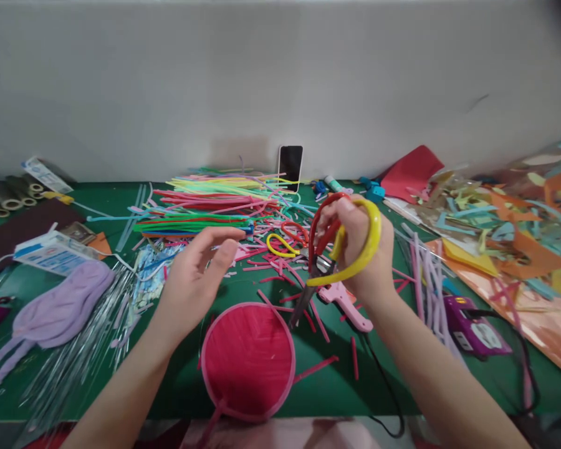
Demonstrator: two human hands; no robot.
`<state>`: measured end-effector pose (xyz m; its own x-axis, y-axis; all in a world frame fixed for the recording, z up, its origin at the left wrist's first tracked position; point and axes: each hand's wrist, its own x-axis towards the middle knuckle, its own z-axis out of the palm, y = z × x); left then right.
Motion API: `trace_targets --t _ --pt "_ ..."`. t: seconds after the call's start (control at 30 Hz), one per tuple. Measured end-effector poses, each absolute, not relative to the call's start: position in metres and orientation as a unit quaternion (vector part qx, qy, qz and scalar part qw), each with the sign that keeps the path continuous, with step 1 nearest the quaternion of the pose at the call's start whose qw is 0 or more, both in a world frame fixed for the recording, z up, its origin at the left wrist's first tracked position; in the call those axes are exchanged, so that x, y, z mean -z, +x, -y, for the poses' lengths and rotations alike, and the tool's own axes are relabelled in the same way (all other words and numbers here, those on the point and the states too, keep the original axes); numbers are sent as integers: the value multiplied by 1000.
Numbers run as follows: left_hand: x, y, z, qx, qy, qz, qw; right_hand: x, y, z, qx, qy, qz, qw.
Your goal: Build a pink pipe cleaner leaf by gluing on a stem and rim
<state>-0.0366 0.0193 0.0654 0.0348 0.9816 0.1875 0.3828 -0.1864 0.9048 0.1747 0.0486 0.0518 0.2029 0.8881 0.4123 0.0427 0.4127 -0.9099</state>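
My right hand [355,243] is wrapped round the handles of a pair of scissors [325,267] with one red and one yellow loop. Their blades point down and left, close to the upper right rim of a round red disc [247,362] edged in pink, at the table's front edge. Above the disc's left side is my left hand [199,268], thumb and curved fingers apart, with nothing visible in it. A second red-and-yellow pair of scissors [283,252] lies behind the disc. Cut pink and red pipe cleaner pieces [315,312] are scattered around it.
Bundled coloured pipe cleaners [215,202] lie at the back before a propped phone [290,167]. A pink glue gun [348,307] with a black cord rests near my right wrist. To the left is a lilac braided piece [65,305]; paper scraps [518,218] heap up at right.
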Motion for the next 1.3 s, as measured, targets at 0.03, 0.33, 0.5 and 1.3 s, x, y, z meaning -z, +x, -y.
trace_targets --t 0.03,0.33,0.5,1.3 --pt "-63 -35 -18 -417 643 -535 355 -52 175 -48 -368 -425 525 639" --pt "-51 2 -35 -344 736 -326 484 -42 145 -49 -252 -518 600 556" --pt "-38 29 -61 -421 667 -373 489 -33 134 -68 -208 -562 599 531" --pt "22 -50 -16 -42 706 -559 433 24 168 -132 -531 -514 438 512"
